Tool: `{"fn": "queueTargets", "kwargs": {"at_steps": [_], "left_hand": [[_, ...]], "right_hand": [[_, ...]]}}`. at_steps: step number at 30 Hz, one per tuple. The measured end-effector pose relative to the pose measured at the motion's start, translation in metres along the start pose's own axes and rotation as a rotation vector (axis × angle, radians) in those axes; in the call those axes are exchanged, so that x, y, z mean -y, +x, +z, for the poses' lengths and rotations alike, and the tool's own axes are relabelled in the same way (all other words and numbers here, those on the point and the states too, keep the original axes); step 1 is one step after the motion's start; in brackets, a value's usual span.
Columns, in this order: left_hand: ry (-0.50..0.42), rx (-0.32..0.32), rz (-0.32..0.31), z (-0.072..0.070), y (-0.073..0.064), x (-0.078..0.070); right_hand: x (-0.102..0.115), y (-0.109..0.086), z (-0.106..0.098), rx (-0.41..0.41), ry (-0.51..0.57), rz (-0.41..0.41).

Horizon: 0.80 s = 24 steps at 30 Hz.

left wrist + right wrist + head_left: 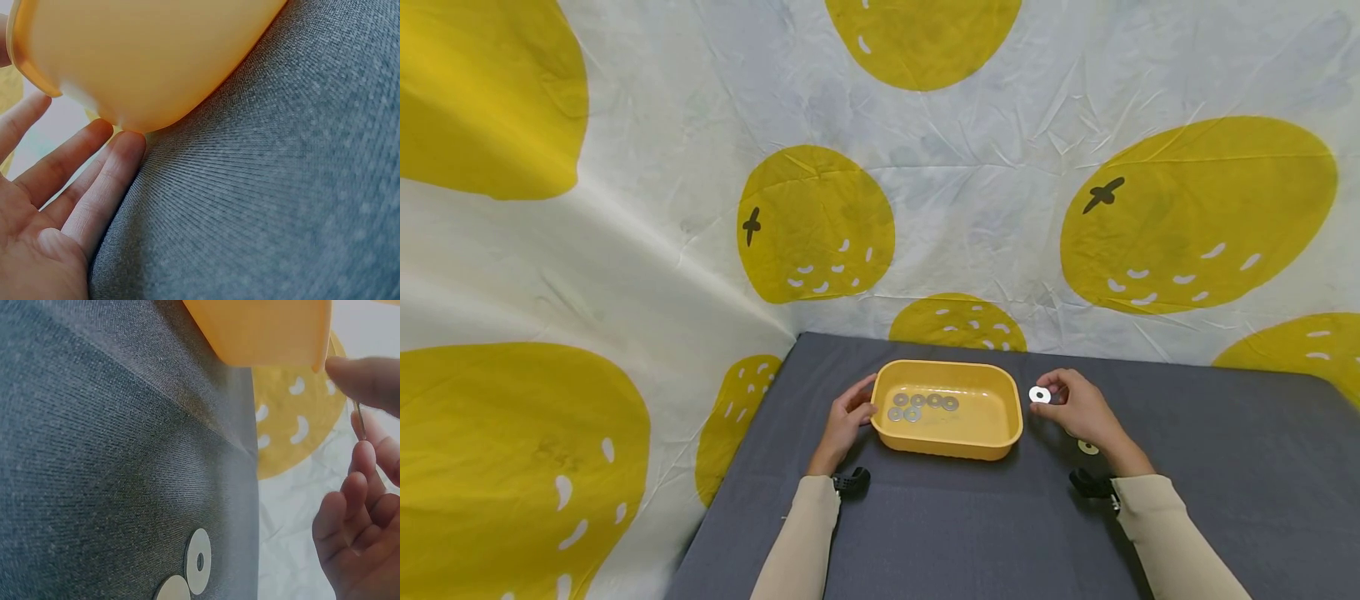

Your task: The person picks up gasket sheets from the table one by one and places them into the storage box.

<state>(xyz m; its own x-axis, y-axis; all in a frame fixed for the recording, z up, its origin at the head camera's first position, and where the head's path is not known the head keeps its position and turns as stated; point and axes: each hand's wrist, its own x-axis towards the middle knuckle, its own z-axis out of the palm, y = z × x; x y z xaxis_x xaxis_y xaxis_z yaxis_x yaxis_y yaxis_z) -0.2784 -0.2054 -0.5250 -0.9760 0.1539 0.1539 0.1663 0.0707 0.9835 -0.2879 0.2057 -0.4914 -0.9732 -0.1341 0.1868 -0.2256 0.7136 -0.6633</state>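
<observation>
My left hand (844,423) rests against the left end of a yellow plastic tray (955,451). In the left wrist view its fingertips (130,147) touch the outer wall of the tray, with the fingers fairly straight. Off the tray's right end, my right hand (1084,410) pinches a flat metal washer (1034,392) between thumb and fingers, above the cloth. The right wrist view shows that washer (360,422) edge-on. Several similar washers (950,403) lie flat in the left half of the tray.
Below my right hand, loose washers (199,561) lie on the dark grey cloth (955,533); the hand partly hides them in the head view. A white curtain with yellow fruit prints (816,225) hangs behind and to the left of the table.
</observation>
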Motion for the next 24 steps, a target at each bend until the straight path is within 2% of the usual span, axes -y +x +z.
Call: {"fn": "queueTargets", "kwargs": {"at_steps": [2, 24], "left_hand": [[0.003, 0.017, -0.005, 0.0, -0.002, -0.005], [0.012, 0.009, -0.013, 0.0, -0.002, -0.006]], "right_hand": [[0.001, -0.001, 0.0, -0.003, -0.004, 0.0], [0.017, 0.001, -0.001, -0.005, -0.02, -0.038]]}}
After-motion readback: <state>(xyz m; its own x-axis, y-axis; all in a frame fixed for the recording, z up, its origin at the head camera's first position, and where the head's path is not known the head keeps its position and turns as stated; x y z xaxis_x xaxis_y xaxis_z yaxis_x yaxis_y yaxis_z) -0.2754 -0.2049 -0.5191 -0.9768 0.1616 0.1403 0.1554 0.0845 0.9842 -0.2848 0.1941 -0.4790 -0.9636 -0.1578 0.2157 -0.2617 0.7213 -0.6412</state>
